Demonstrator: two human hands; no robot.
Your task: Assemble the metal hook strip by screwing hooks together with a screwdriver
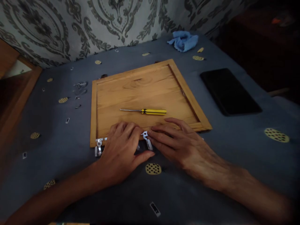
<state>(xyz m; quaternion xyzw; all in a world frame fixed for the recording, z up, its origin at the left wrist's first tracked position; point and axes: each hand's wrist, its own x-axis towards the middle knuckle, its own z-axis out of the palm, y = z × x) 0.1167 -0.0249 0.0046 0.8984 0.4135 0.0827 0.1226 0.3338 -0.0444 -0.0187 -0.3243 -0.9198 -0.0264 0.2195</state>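
A framed wooden cabinet door (131, 93) lies flat on the cloth-covered table. At its near edge, between my hands, is a metal hinge (147, 140). My right hand (180, 143) has its fingertips closed against the hinge's right side. From the left, my left hand (123, 147) curls over the door's edge, with fingertips touching the hinge and the thumb stretched out below it; part of that grip is hidden. A second metal hinge (98, 147) sits at the near left corner of the door. On the panel rests a screwdriver (153, 111) with a yellow and black handle.
Small metal parts (81, 84) lie left of the door, with loose screws (78, 106) nearby. A black tablet-like slab (231, 92) is at the right. Towards the back is a crumpled blue cloth (184, 41). A wooden frame (20, 93) stands at the left edge.
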